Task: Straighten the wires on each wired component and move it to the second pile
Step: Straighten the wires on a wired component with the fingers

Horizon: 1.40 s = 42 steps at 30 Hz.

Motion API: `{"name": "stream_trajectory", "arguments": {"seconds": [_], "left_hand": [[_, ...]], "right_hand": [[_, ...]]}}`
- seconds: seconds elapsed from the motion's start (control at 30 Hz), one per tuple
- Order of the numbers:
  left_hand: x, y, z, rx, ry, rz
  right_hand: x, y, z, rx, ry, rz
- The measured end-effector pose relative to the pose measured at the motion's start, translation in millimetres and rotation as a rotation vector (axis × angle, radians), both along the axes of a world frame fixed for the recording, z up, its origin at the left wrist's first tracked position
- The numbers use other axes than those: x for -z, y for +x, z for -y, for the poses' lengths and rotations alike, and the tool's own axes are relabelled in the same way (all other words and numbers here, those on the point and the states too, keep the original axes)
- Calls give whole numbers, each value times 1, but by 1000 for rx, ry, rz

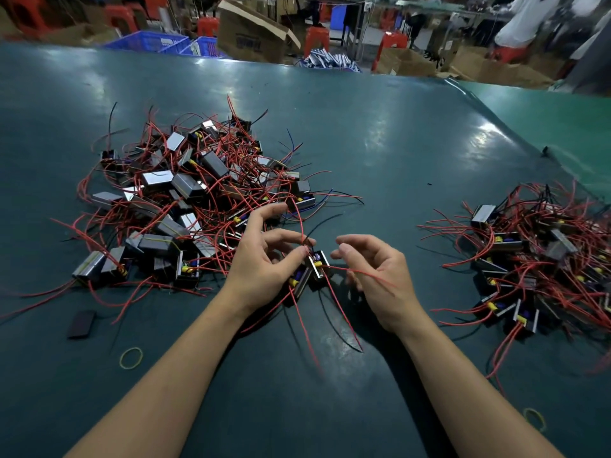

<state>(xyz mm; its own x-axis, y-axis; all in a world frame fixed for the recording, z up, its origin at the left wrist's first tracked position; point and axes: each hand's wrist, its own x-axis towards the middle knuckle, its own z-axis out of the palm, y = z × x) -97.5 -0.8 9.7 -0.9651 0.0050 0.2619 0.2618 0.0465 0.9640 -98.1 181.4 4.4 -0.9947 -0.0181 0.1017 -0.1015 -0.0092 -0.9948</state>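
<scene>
Left hand: thumb and forefinger pinch red wires at the top of a component, other fingers spread.
Right hand: fingers loosely curled, holding nothing; a red wire from the component runs across it.
Component: on the counter between both hands, a second one touching it under the left hand.
First pile: just beyond and left of the left hand.
Second pile: right of the right hand, apart.
Rubber band: left of the left forearm.
</scene>
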Motion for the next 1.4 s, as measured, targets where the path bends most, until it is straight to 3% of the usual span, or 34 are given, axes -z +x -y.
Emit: {"name": "stream_trajectory", "arguments": {"seconds": [0.13,0.27,0.4,0.6,0.77,0.93,1.3,1.4], "left_hand": [[0,0,1,11,22,25],[-2,0,1,51,-5,74],[-3,-1,1,19,31,66],[2,-3,4,-62,43,51],[2,-7,4,-86,61,57],[3,-8,5,-134,77,78],[8,-12,7,-213,-212,-49],[8,-10,6,-238,-156,-82]], "right_hand": [[-2,-1,1,-111,68,38],[-15,-13,-4,-199,8,153],[-26,-25,8,-347,194,63],[-8,-26,17,-313,55,30],[-2,-24,15,-199,123,-17],[-7,-27,15,-95,-180,75],[-7,-24,18,-144,-113,114],[-7,-25,19,-146,-178,161]]}}
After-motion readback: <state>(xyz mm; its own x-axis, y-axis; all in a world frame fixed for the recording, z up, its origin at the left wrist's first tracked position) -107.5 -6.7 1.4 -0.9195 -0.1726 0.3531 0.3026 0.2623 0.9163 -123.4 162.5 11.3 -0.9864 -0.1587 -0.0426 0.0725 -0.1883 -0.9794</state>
